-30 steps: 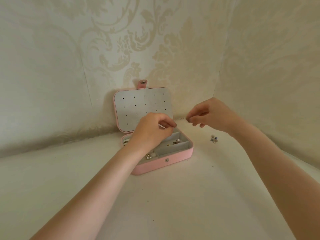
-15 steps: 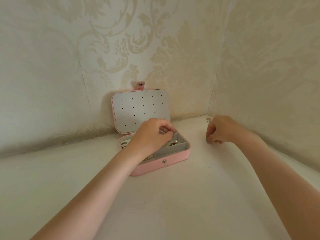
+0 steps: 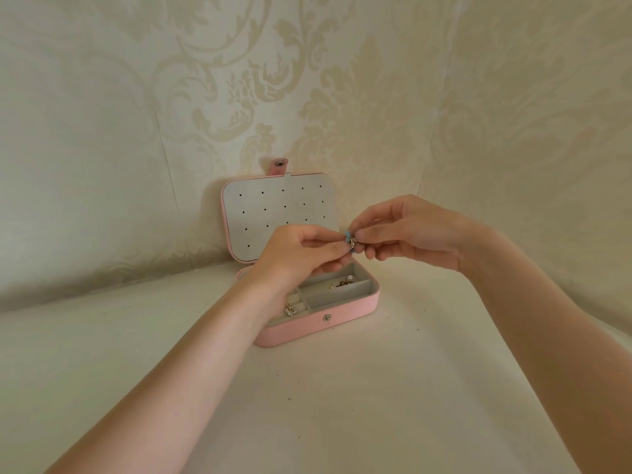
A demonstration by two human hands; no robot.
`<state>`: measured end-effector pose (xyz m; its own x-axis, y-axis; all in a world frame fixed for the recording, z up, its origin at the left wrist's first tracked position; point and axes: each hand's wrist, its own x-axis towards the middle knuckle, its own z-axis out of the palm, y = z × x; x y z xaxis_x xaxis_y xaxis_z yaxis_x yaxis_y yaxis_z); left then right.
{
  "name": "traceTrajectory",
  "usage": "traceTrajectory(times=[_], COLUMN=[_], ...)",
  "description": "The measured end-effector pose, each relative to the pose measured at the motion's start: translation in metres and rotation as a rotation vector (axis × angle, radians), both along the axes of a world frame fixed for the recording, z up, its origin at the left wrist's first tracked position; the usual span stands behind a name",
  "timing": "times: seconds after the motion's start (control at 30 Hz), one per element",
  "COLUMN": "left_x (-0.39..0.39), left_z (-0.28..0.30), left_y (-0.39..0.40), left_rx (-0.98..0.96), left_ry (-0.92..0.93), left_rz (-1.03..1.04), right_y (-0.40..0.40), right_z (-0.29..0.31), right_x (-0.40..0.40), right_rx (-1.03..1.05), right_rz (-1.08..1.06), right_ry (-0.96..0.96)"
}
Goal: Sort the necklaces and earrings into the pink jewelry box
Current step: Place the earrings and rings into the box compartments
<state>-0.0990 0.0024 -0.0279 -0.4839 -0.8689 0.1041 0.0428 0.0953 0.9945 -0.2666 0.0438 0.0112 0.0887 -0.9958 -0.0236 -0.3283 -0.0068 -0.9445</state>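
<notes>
Right hand (image 3: pixel 415 234) has risen from the worktop (image 3: pixel 342 405) to meet the left hand (image 3: pixel 301 254); both sets of fingers pinch a small blue earring (image 3: pixel 350 238) above the open pink jewelry box (image 3: pixel 342 316).

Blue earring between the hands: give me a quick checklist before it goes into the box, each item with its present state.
1. Blue earring held: ok, left hand and right hand both pinch it, above the box.
2. Pink jewelry box open: ok, perforated lid stands upright against the wall.
3. Free compartment: ok, the long front compartment looks unoccupied.
4. Other pieces settled: ok, pearl earrings in the rear compartment, square crystal earring at the front left.
5. Earring's back fastened or removed: cannot tell, too small to see.
6. Left part of the box: cannot tell, the left forearm hides it.
</notes>
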Motion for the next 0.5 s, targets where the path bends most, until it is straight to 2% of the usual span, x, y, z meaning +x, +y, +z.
traceTrajectory(times=[0.3, 0.5], left_x=[0.0014, 0.0038], left_z=[0.0015, 0.0039], left_y=[-0.0018, -0.0032], left_rx=[0.032, 0.163], left_ry=[-0.021, 0.143], left_rz=[-0.010, -0.051], right_y=[-0.0012, -0.0017], right_z=[-0.0045, -0.0053], right_x=[-0.0069, -0.0070], right_rx=[0.046, 0.057], right_rz=[-0.055, -0.050], right_ry=[-0.100, -0.113])
